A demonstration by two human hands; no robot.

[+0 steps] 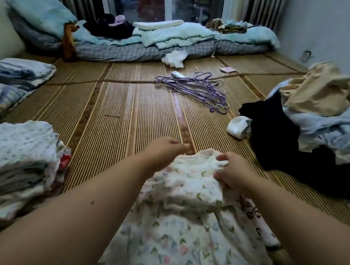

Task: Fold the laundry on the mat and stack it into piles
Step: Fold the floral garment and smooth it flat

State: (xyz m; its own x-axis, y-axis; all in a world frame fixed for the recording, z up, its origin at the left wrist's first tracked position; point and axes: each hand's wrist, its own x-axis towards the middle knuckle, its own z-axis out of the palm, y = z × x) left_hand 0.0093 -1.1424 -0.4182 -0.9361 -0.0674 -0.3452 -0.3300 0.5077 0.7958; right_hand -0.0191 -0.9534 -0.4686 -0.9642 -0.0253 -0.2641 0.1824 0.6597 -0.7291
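My right hand [233, 173] pinches the floral garment [175, 242] at its fold to crease it; my left hand [165, 148] is blurred, grip impossible to tell.

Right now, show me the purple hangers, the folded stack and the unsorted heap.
purple hangers [209, 92]: head view, middle of the bundle.
folded stack [10, 153]: head view, top garment's printed face.
unsorted heap [319, 93]: head view, beige garment on top.

A crinkled matt cotton garment [185, 233] lies on the glossy, ribbed woven bamboo mat [121, 118].
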